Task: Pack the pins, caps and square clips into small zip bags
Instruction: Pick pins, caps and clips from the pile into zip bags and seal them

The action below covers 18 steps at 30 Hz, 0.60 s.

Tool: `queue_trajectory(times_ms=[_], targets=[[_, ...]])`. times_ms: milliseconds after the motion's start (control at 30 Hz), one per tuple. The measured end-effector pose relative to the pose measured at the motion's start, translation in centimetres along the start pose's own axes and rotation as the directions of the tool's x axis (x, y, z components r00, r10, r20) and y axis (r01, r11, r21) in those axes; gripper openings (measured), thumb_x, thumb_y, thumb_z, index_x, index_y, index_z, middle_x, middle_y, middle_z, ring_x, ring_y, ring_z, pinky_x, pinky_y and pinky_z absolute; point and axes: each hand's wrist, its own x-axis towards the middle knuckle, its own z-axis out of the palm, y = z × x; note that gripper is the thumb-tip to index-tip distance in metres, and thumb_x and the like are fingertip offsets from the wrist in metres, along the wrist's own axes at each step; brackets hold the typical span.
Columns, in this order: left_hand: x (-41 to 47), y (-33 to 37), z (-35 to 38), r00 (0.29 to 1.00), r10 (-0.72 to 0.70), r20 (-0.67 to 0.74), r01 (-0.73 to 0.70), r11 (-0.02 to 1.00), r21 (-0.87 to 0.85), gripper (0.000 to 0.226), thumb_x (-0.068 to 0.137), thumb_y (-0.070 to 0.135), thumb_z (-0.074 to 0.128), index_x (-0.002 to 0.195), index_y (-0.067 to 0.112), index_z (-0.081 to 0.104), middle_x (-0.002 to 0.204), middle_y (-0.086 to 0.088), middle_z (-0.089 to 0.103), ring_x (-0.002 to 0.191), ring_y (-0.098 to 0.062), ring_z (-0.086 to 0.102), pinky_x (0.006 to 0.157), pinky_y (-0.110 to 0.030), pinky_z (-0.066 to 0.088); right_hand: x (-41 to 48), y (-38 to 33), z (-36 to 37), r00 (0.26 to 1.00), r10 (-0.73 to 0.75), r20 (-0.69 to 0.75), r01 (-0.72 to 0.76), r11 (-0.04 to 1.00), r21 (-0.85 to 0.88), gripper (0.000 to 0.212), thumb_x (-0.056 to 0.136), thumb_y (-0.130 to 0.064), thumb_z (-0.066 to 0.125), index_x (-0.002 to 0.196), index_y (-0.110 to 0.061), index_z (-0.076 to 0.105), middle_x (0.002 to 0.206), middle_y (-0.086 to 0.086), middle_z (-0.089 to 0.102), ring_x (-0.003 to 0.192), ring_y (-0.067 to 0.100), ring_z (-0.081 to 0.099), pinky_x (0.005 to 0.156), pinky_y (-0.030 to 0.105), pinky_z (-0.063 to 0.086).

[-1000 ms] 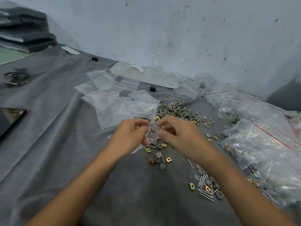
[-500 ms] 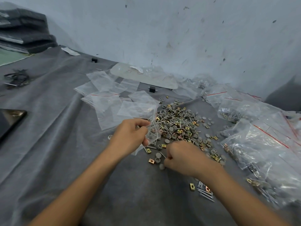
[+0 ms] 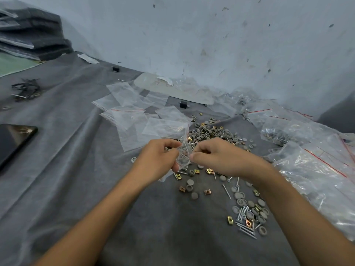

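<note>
Loading one bag.
Loose steel pins [image 3: 245, 228], grey round caps [image 3: 251, 204] and brass square clips [image 3: 230, 220] lie at 5 o'clock; at centre the left hand [image 3: 157, 160] pinches a small clear zip bag [image 3: 183, 157], the right hand [image 3: 217, 158] pinching its mouth; next, probably another pick from the 1 o'clock pile [image 3: 209, 132].

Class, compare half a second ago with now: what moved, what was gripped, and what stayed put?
The right hand rose from the loose parts back to the small zip bag, fingers pinching at its mouth. The left hand still holds it; the empty bags stayed.
</note>
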Motion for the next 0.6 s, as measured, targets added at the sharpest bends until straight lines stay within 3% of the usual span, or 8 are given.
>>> queue_trajectory(times_ms=[167, 300, 433, 533, 600], targets=[[0.3, 0.1, -0.8, 0.999, 0.004, -0.051, -0.004, 1.000, -0.005, 0.030, 0.093, 0.018, 0.055, 0.115, 0.034, 0.067, 0.060, 0.001, 0.072, 0.046, -0.013, 0.044, 0.049, -0.024, 0.038, 1.7, 1.9, 0.6, 0.961, -0.005, -0.278, -0.005, 0.999, -0.033, 0.025, 0.097, -0.038, 0.061, 0.079, -0.025, 0.069, 0.057, -0.019, 0.057, 0.051, -0.002, 0.049, 0.058, 0.024, 0.037], [0.7, 0.1, -1.5, 0.996, -0.009, -0.086, 0.006, 0.999, -0.040, 0.025, 0.094, 0.020, 0.056, 0.110, 0.037, 0.066, 0.061, 0.001, 0.073, 0.055, -0.019, 0.047, 0.052, -0.028, 0.041, 2.6, 3.6, 2.9, 0.985, 0.033, -0.171, -0.078, 0.962, -0.263, 0.013, 0.093, -0.039, 0.069, 0.087, -0.027, 0.072, 0.081, -0.022, 0.063, 0.073, -0.011, 0.052, 0.072, 0.026, 0.040], [0.7, 0.1, -1.3, 0.997, -0.006, -0.083, 0.004, 1.000, -0.023, 0.026, 0.094, 0.021, 0.056, 0.111, 0.038, 0.065, 0.060, 0.003, 0.073, 0.057, -0.020, 0.048, 0.055, -0.032, 0.043, 3.4, 4.4, 5.1, 0.990, 0.042, -0.137, -0.097, 0.899, -0.428, 0.023, 0.091, -0.048, 0.068, 0.089, -0.025, 0.068, 0.087, -0.007, 0.064, 0.085, 0.015, 0.061, 0.068, 0.032, 0.043], [0.7, 0.0, -1.3, 0.997, -0.005, -0.079, 0.003, 1.000, -0.023, 0.027, 0.092, 0.022, 0.055, 0.112, 0.038, 0.065, 0.060, 0.003, 0.073, 0.058, -0.021, 0.050, 0.056, -0.034, 0.043, 3.9, 4.4, 5.6, 0.989, -0.035, -0.143, -0.052, 0.827, -0.559, 0.025, 0.096, -0.042, 0.062, 0.094, -0.018, 0.067, 0.096, 0.001, 0.063, 0.096, 0.025, 0.061, 0.071, 0.032, 0.039], [0.6, 0.0, -1.3, 0.997, -0.005, -0.077, 0.003, 1.000, -0.027, 0.028, 0.091, 0.021, 0.055, 0.111, 0.038, 0.065, 0.060, 0.003, 0.073, 0.059, -0.021, 0.050, 0.056, -0.033, 0.043, 3.9, 4.5, 6.1, 0.988, -0.079, -0.129, -0.023, 0.762, -0.647, 0.024, 0.100, -0.035, 0.057, 0.102, -0.013, 0.065, 0.107, 0.008, 0.063, 0.103, 0.030, 0.059, 0.075, 0.035, 0.043]])
